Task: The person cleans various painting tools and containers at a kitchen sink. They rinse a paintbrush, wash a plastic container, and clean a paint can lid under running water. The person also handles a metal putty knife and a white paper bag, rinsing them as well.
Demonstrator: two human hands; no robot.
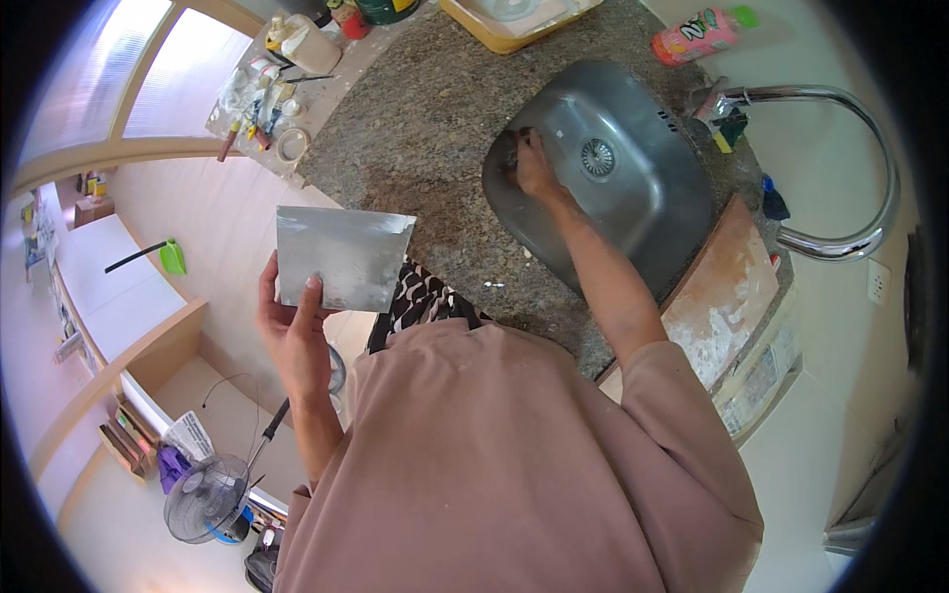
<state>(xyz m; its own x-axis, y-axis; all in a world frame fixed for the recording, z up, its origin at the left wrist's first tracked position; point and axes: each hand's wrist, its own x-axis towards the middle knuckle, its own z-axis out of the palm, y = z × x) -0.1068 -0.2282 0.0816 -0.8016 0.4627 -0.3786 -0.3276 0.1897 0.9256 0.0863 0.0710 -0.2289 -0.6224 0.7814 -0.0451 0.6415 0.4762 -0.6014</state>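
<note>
My left hand (pixel 300 333) grips a flat, roughly rectangular metal plate (pixel 341 256) by its lower edge, thumb on top. Whitish smears mark the plate's upper right corner and its lower edge. It is held up in front of me, beside the granite countertop (pixel 415 148). My right hand (pixel 535 167) reaches into the stainless steel sink (pixel 630 215), at its left wall. Something dark shows at those fingertips, but whether it is held or only a reflection is unclear. The round drain strainer (pixel 597 157) lies just right of this hand.
A curved chrome faucet (pixel 882 170) arches at the right. Beyond the sink are a pink drink bottle (pixel 693 37) and a yellow tray (pixel 504 37). A stained board (pixel 723 296) leans along the counter's right end. Tools and tubes (pixel 259 104) clutter the far left; a fan (pixel 207 497) stands behind left.
</note>
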